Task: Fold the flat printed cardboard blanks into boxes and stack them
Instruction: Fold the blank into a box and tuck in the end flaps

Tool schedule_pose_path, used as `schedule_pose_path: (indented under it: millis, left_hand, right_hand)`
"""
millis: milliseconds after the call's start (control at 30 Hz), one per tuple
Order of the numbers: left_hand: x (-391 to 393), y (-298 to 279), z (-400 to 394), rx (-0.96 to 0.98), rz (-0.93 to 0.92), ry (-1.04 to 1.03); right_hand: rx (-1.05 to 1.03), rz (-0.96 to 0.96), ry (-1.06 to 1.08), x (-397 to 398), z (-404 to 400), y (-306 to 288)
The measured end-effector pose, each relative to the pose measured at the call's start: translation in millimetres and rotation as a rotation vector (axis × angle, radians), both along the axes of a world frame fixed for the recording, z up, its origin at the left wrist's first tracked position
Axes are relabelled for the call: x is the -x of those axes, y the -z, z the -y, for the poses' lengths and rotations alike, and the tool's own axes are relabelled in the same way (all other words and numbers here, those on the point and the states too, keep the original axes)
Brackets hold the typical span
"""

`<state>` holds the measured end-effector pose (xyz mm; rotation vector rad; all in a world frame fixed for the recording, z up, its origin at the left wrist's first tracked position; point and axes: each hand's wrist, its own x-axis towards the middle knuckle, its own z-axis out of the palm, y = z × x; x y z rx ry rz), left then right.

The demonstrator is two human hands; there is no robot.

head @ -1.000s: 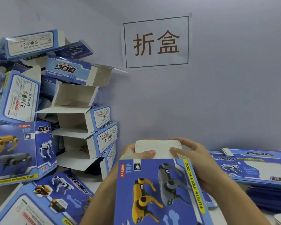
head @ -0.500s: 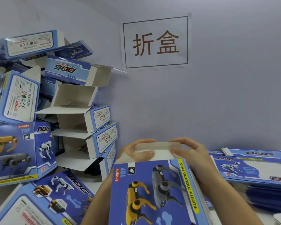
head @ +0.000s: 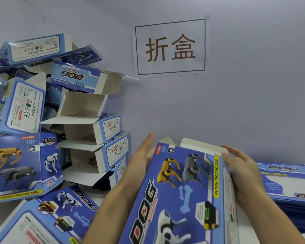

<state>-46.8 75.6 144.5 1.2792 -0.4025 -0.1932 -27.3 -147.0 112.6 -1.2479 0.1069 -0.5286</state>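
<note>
Far left of the fingers: heap of folded boxes [head: 60,120], blue with robot-dog print, piled against the wall, several with open ends and loose white flaps facing right. Below the heap, on the pale tabletop [head: 81,189], one more box lying flat [head: 48,219], print side up.

Just right of the heap: left hand [head: 141,161], fingers straight and together, pointing up, palm flat against the left side of the box being folded [head: 181,194]; nothing curled round it. Box between both hands, tilted, large printed face toward the camera, top end away; small flap and white tuck flap [head: 201,147] standing up at the far end, not closed.

Right of the box: right hand [head: 243,175], thumb and fingers bent round the upper right edge, gripping it beside the tuck flap.

Above the fingers, on the wall: white paper sign [head: 171,48] with two brown characters in a frame.

Far right, past the right hand: stack of flat blanks [head: 292,185] on the tabletop.
</note>
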Motion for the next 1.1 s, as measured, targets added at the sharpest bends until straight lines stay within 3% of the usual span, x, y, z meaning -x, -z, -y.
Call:
schedule_pose_path:
  millis: [133, 367, 500, 600, 833, 967, 1100]
  left_hand:
    - [5.7, -0.5, -6.7, -0.138, 0.105, 0.13]
    - [2.0, 2.2, 3.0, -0.221, 0.14, 0.012]
    - [5.7, -4.8, 7.8, 0.063, 0.109, -0.235]
    - [9.3, -0.6, 6.0, 0.164, 0.356, -0.349]
    - [10.1, 3.7, 14.5, -0.008, 0.684, -0.442]
    - [7.8, 6.7, 12.4, -0.052, 0.701, -0.453]
    - [5.5, 8.4, 6.6, -0.154, 0.676, -0.427]
  right_hand:
    - [-0.056, 0.056, 0.089, -0.5, 4.7, 1.4]
    - [0.001, 0.143, 0.186, -1.2, -4.4, -3.8]
    - [0.238, 0.273, -0.035, 6.9, -28.4, -18.6]
    - [0.361, 0.427, -0.223, 13.6, -43.5, -24.4]
    - [0.365, 0.584, -0.382, 18.9, -44.1, -21.5]
    - [0.309, 0.533, -0.391, 17.9, -45.4, -19.3]
    - [0.394, 0.503, -0.335, 17.5, -41.1, -19.0]
